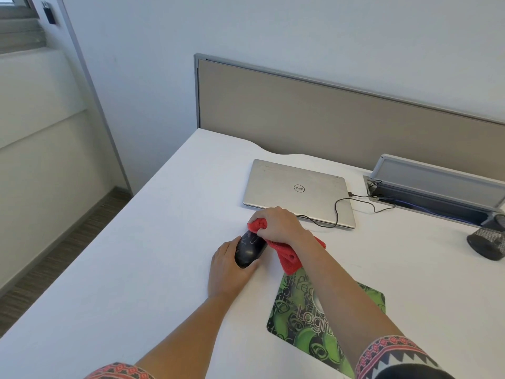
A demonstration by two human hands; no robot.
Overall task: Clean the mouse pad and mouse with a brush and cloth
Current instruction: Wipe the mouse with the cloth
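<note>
A black mouse [248, 250] rests on the white desk [136, 269], just left of the green and black mouse pad [303, 321]. My left hand [228, 269] cups the mouse from its left and near side. My right hand [276, 224] grips a bunched red cloth [288, 255] and presses it on the mouse's far end. The cloth's loose end trails over the pad's far corner. My right forearm crosses above the pad and hides its middle. No brush is in view.
A closed silver laptop [297, 191] lies behind my hands, with a black cable [337, 212] running right to an open grey cable tray [437, 187]. A black mesh holder [487, 240] stands at the right edge. A beige partition [328, 119] backs the desk.
</note>
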